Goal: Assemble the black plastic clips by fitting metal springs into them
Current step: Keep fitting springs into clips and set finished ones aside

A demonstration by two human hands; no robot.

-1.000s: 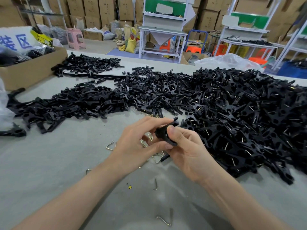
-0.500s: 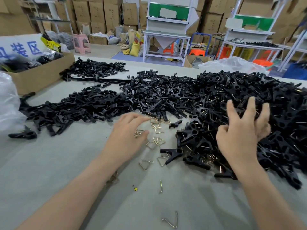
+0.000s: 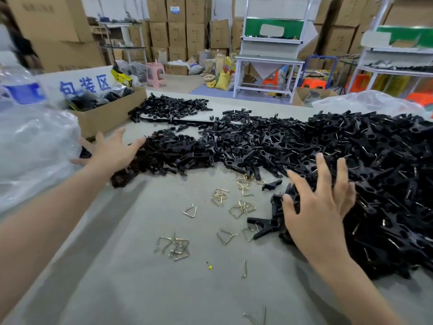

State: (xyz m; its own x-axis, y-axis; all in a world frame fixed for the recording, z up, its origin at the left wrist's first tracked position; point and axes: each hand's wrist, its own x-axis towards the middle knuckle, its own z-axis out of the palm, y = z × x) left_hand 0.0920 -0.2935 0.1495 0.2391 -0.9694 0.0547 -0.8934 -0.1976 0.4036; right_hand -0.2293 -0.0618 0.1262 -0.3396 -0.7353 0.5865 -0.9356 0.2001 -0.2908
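A large heap of black plastic clips with springs covers the right of the grey table. A lower pile of black clip halves lies at the left middle. Loose metal springs are scattered on the table between my arms. My left hand reaches out with fingers spread over the left end of the clip-half pile and holds nothing. My right hand is spread open against the near edge of the large heap, fingers straight. A single black clip lies just left of it.
A cardboard box with dark parts stands at the back left. A clear plastic bag bulges at the left edge, another at the back right. A further clip pile lies behind. Shelving and stacked cartons fill the background.
One second ago both hands held a clip together. They have since parted: the left hand swung far left to the clip-half pile, the right sits open on the big heap. The view turned left.
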